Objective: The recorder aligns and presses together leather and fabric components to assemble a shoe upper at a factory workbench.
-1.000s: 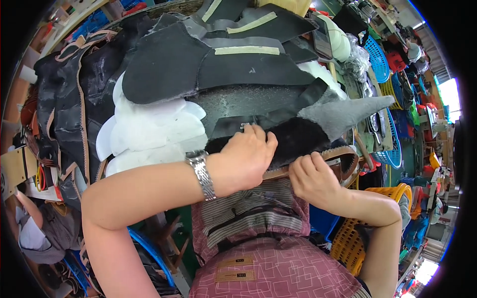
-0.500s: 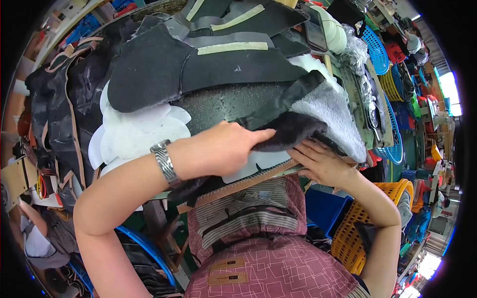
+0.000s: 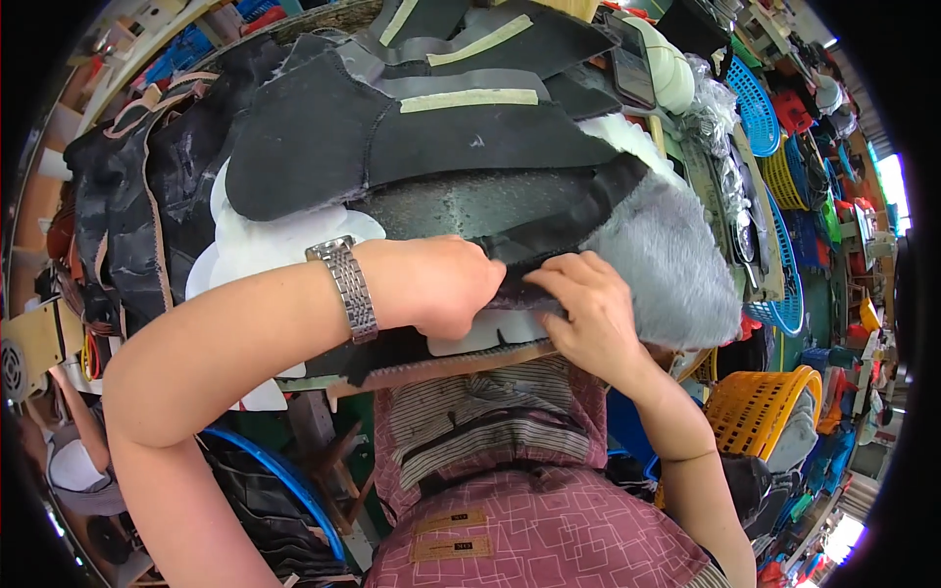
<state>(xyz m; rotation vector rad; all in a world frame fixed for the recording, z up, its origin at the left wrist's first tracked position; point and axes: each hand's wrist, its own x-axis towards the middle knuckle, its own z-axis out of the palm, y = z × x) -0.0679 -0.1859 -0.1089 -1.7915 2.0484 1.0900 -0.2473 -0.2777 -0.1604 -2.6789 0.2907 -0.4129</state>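
Observation:
A fur-lined black leather piece (image 3: 549, 223) lies across the near edge of the bench, its grey fur side (image 3: 671, 260) turned up at the right. Along its near edge runs a brown strip with zigzag stitching (image 3: 441, 366). My left hand (image 3: 453, 289), a metal watch on its wrist, is closed with its fingertips pressed on the dark middle of the piece; most of its fingers are hidden. Beside it on the right, my right hand (image 3: 593, 312) pinches the same dark part between bent fingers and thumb. Rounded white sheets (image 3: 279, 240) show beneath, to the left.
Flat black panels with pale tape strips (image 3: 469, 100) are stacked beyond my hands. Dark leather pieces with tan edging (image 3: 181, 167) hang at the left. A phone (image 3: 632, 78) lies at the far right. An orange basket (image 3: 760, 412) stands lower right; another person's arm (image 3: 71, 397) shows far left.
My left index finger, stretched out before, is now curled in. My right hand has moved up and left from the near edge into a pinch. More of the grey fur lies uncovered.

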